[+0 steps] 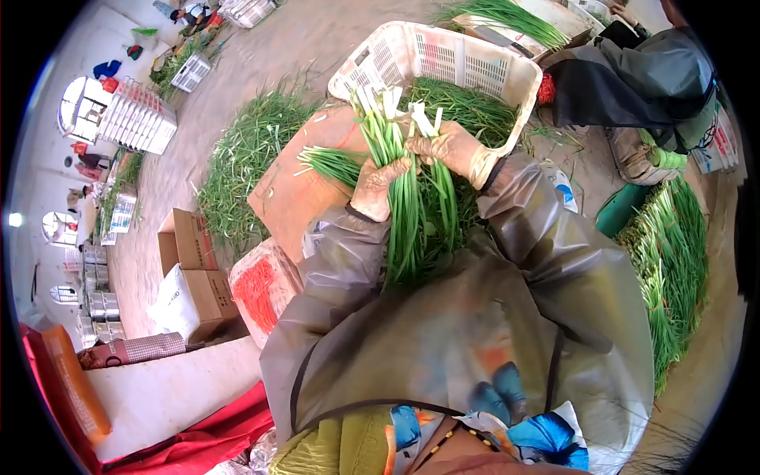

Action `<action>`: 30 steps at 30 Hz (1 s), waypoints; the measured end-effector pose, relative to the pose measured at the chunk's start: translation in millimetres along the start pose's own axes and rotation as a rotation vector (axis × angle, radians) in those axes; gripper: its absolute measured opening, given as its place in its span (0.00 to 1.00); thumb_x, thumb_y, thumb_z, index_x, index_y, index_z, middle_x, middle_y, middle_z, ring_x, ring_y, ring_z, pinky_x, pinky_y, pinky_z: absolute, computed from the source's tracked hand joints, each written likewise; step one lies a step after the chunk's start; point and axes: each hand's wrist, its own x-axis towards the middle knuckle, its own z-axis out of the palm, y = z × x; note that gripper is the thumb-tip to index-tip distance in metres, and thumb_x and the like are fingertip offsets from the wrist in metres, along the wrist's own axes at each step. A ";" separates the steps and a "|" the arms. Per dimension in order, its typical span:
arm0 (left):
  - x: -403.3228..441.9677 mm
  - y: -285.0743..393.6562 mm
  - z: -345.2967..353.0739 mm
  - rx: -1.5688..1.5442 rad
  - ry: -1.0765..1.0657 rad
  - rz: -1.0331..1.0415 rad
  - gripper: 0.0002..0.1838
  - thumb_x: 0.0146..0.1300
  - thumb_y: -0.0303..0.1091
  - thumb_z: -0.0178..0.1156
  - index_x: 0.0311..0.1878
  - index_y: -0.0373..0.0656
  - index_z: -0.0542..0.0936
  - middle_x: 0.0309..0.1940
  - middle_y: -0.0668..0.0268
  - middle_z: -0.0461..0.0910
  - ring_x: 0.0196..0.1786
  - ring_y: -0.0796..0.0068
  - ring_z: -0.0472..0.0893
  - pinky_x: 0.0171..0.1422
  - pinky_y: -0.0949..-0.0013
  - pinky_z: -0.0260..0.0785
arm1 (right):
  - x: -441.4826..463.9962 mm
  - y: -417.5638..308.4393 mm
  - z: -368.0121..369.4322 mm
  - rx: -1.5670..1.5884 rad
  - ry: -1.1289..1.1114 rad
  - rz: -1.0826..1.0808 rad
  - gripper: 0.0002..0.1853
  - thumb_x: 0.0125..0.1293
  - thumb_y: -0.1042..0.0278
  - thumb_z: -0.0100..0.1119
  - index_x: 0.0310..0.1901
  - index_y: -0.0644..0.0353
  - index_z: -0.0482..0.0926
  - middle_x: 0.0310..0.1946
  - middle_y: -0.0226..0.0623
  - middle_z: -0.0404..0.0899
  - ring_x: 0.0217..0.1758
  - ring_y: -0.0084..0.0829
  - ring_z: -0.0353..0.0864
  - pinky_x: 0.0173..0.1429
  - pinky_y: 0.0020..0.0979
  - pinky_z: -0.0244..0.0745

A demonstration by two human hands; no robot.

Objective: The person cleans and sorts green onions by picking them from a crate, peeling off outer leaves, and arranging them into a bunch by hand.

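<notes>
My left hand point(375, 188), in a soiled glove, is closed around a bunch of garlic chives point(402, 214), pale stem ends up and green leaves hanging toward my lap. My right hand point(450, 150), gloved too, grips a smaller bunch of garlic chives point(445, 198) right beside it. Its fingertips are partly hidden by the stems. Under my left wrist, a few more chives point(331, 163) lie on a brown board point(277, 178). Just beyond my hands stands a white plastic crate point(443, 51) with loose greens point(475, 107) inside.
Red rubber bands point(257, 294) lie on a block at my left. A heap of loose leaves point(245, 150) covers the floor beyond. Cardboard boxes point(202, 277) stand further left. Tied bundles point(669, 269) lie at my right, near a seated person point(641, 79). Stacked crates point(142, 119) stand far left.
</notes>
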 end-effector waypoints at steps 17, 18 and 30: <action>-14.5 -7.7 -19.0 -0.015 0.134 -0.099 0.13 0.53 0.29 0.58 0.43 0.36 0.74 0.34 0.60 0.78 0.37 0.71 0.77 0.38 0.71 0.70 | -13.6 6.3 5.4 -0.106 0.076 -0.034 0.12 0.58 0.64 0.61 0.40 0.61 0.77 0.25 0.26 0.75 0.23 0.18 0.68 0.27 0.23 0.67; -9.5 -12.0 -0.1 -0.036 0.085 0.101 0.12 0.53 0.26 0.57 0.42 0.35 0.75 0.34 0.60 0.78 0.35 0.71 0.78 0.36 0.71 0.70 | -9.5 12.4 17.3 -0.005 0.091 -0.162 0.15 0.57 0.65 0.62 0.44 0.60 0.75 0.27 0.27 0.75 0.23 0.18 0.67 0.27 0.23 0.66; -20.9 1.6 -45.8 -0.280 0.159 0.118 0.16 0.52 0.25 0.61 0.46 0.41 0.73 0.31 0.65 0.76 0.32 0.74 0.75 0.31 0.75 0.68 | -17.4 21.0 -37.8 -0.443 -0.003 0.202 0.10 0.53 0.64 0.63 0.33 0.60 0.77 0.23 0.32 0.77 0.24 0.21 0.72 0.30 0.25 0.69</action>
